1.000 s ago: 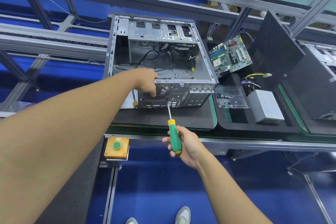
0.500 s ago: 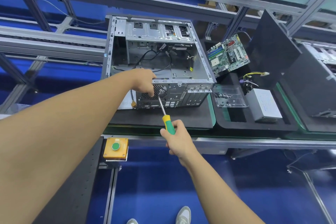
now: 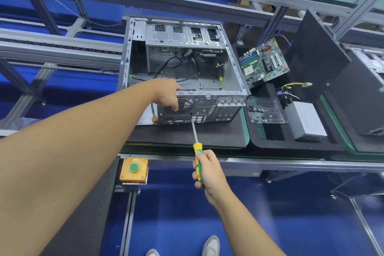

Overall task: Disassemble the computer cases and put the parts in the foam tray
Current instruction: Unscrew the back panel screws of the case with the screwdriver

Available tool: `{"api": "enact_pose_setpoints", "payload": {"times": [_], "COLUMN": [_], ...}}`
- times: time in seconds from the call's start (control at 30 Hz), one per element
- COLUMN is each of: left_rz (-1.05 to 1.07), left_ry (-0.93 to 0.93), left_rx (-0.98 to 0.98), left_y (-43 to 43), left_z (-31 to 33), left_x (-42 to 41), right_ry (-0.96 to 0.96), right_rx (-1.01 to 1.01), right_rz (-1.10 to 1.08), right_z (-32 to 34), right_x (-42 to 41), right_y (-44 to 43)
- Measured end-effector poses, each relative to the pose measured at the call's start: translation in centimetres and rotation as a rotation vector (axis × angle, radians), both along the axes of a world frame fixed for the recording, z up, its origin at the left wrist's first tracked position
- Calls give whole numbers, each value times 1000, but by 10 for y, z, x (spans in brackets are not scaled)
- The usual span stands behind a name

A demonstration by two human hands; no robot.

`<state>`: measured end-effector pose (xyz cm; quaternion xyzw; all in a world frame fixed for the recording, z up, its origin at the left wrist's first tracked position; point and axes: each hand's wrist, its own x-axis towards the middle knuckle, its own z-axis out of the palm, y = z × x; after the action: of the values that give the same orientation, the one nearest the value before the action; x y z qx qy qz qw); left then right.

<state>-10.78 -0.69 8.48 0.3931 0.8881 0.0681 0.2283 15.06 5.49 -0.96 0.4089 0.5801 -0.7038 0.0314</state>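
An open grey computer case lies on its side on a black mat, with loose black cables inside. My left hand holds the top edge of its rear panel, fingers curled down over the fan grille. My right hand grips a green and yellow screwdriver. Its tip touches the rear panel by the port cutouts, just right of the grille. To the right, the black foam tray holds a green motherboard and a grey power supply.
A clear plastic box of screws sits in the tray beside the case. A black side panel leans behind the tray, and another case shows at the right edge. A yellow box with a green button is on the bench front.
The screwdriver tip rose to the fan grille beside my left fingers, then shifted right to the port cutouts. My left hand stayed on the case's rear edge.
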Motion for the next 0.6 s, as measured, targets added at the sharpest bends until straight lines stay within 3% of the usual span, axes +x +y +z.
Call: {"api": "enact_pose_setpoints", "payload": {"times": [0.43, 0.6], "left_rz": [-12, 13], "left_ry": [18, 1], "left_rx": [-10, -1], "left_y": [1, 0], "left_z": [-1, -1], "left_x": [-1, -1], "right_ry": [-34, 13], "right_rx": [-4, -304], "right_rz": [-27, -121], "right_z": [7, 6], "right_x": [-15, -14], "right_y": [2, 8]}}
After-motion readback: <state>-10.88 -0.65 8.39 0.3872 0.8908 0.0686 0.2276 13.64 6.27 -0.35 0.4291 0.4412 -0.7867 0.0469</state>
